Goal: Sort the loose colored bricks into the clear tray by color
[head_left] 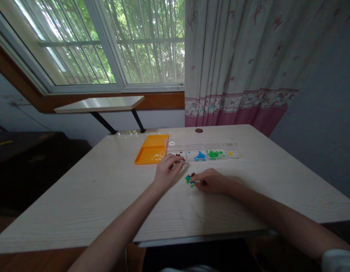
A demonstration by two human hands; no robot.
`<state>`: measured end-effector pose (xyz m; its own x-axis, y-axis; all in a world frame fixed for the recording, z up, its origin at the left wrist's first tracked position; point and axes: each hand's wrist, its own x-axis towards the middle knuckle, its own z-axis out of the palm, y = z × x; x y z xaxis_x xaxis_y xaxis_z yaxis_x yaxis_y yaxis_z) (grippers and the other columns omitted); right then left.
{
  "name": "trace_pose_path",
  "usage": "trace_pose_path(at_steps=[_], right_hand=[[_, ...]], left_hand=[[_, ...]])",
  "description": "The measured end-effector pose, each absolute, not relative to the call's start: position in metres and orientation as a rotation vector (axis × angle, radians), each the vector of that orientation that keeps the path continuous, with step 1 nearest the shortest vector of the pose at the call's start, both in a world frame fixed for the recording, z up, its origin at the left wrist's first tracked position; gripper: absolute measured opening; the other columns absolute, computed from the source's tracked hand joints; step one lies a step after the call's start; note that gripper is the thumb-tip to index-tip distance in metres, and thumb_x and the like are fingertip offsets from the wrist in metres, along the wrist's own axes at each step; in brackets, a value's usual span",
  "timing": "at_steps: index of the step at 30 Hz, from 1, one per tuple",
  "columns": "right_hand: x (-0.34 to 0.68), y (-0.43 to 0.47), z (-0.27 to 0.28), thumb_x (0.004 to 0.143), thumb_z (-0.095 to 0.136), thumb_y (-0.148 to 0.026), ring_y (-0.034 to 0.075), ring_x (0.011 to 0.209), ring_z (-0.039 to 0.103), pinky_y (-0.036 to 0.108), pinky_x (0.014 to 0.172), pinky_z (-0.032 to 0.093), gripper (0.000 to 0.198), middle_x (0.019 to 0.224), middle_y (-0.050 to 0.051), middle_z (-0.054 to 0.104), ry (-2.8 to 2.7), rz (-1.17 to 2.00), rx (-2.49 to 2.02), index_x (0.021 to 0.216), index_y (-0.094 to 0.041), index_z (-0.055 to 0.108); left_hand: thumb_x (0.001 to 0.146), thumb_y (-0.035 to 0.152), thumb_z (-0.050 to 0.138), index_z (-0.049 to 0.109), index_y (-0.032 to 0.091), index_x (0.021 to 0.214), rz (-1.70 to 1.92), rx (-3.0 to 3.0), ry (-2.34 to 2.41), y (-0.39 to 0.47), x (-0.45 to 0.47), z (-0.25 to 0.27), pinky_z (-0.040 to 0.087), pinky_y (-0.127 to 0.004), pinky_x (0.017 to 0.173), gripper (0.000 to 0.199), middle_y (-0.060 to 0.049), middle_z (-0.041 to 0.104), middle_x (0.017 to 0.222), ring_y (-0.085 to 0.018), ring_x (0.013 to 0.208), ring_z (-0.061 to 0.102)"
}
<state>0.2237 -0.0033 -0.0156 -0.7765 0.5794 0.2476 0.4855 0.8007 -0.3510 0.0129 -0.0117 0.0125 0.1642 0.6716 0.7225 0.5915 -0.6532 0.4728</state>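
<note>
My left hand [167,170] reaches over the front edge of the clear compartment box [188,155]. Its thumb and index finger pinch a small dark brown piece [183,160], with more brown pieces [178,154] in the compartment behind. On the table in front of the box lies a little heap of mixed green, blue and brown pieces [188,179]. My right hand [210,181] is at its right side, index finger and thumb brought together against it. Whether they grip a piece is too small to tell.
Other compartments hold blue pieces [200,155], green pieces [215,153] and a few yellow ones [231,153]. To the left an orange tray [155,140] contains white pieces [158,156]. A raised shelf [107,103] stands at the table's back left, below the window; a curtain [234,68] hangs behind.
</note>
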Motion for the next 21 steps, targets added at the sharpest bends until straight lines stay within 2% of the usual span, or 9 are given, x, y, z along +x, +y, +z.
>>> trace_pose_path(at_steps=[7, 13, 18, 21], right_hand=[[0.224, -0.004, -0.014, 0.077, 0.052, -0.020, 0.007, 0.048, 0.051, 0.017, 0.054, 0.036, 0.026, 0.061, -0.004, 0.064, -2.639, 0.392, -0.796, 0.099, -0.025, 0.064], [0.224, -0.004, -0.014, 0.078, 0.051, -0.023, 0.008, 0.052, 0.055, 0.017, 0.057, 0.039, 0.025, 0.068, -0.003, 0.067, -2.646, 0.383, -0.795, 0.101, -0.024, 0.063], [0.224, -0.002, -0.017, 0.074, 0.047, -0.015, 0.009, 0.062, 0.060, 0.017, 0.063, 0.041, 0.035, 0.087, -0.001, 0.069, -2.626, 0.362, -0.776, 0.105, -0.025, 0.061], [0.223, -0.002, -0.016, 0.074, 0.047, -0.014, 0.009, 0.059, 0.060, 0.017, 0.060, 0.040, 0.034, 0.079, -0.001, 0.069, -2.620, 0.354, -0.824, 0.102, -0.023, 0.063]], left_hand=[[0.078, 0.022, 0.059, 0.064, 0.015, 0.085, 1.564, 2.333, 1.254, -0.011, 0.013, 0.012, 0.039, -0.019, 0.053, 0.012, -0.004, 0.061, 0.075, -0.010, 0.062, 0.051], [0.079, 0.026, 0.057, 0.064, 0.015, 0.085, 1.532, 2.296, 1.398, -0.005, 0.008, 0.008, 0.040, -0.021, 0.058, 0.014, -0.003, 0.061, 0.074, -0.010, 0.062, 0.051], [0.080, 0.034, 0.052, 0.065, 0.016, 0.085, 1.357, 2.169, 1.736, 0.009, -0.002, 0.002, 0.038, -0.021, 0.056, 0.022, -0.002, 0.059, 0.067, -0.012, 0.061, 0.051], [0.080, 0.035, 0.052, 0.065, 0.018, 0.087, 1.176, 2.126, 1.886, 0.016, -0.005, -0.001, 0.036, -0.021, 0.056, 0.023, 0.000, 0.058, 0.064, -0.012, 0.061, 0.052]])
